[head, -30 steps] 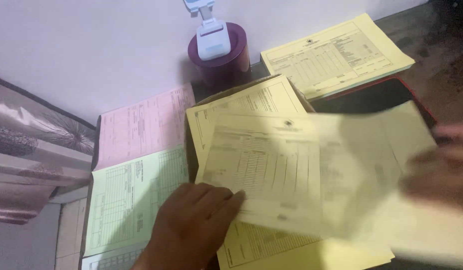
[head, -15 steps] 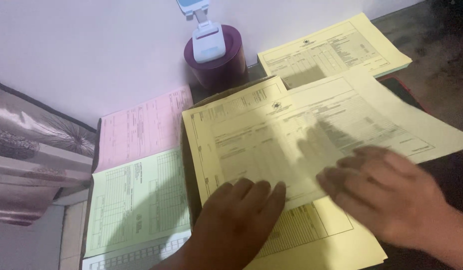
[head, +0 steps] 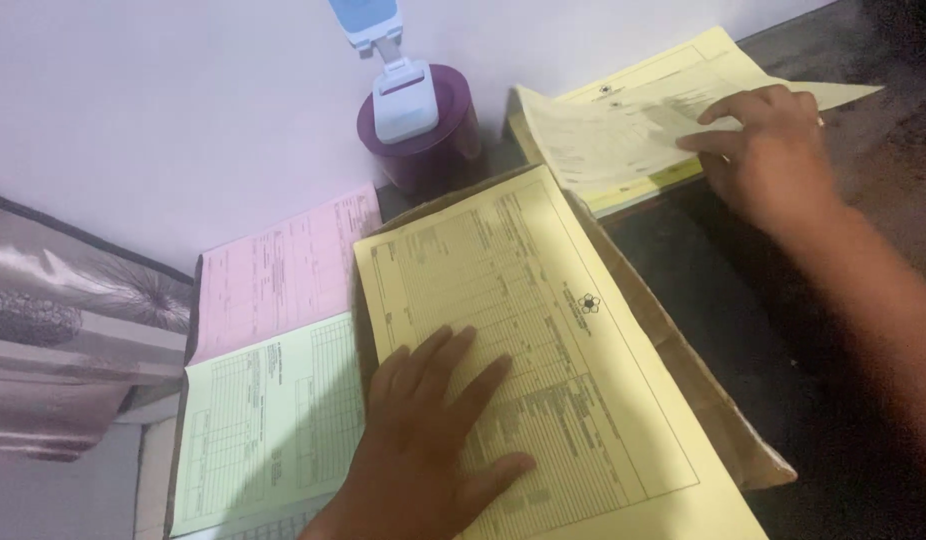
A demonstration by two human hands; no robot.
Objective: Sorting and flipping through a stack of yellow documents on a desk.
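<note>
Two hands are at work on paper forms. The left hand (head: 433,435) lies flat, fingers spread, palm down on the near yellow form (head: 543,350), pressing it rather than gripping it. That form tops a stack resting on a sheet of brown cardboard (head: 703,400), at the middle of the dark counter (head: 763,300).

The right hand (head: 773,155) reaches to the far right, fingers loosely extended over a single loose yellow sheet (head: 603,135); the fingertips touch it, but whether they pinch it cannot be told. This sheet lies over a second yellow pile (head: 683,60) by the wall.

To the left lie two more forms, one pink (head: 283,270) and, nearer, one green (head: 263,430), touching edge to edge. Behind the stack stands one purple round container (head: 453,140) with a white and blue device (head: 398,95) on top. A patterned cloth (head: 63,340) lies at the far left.
</note>
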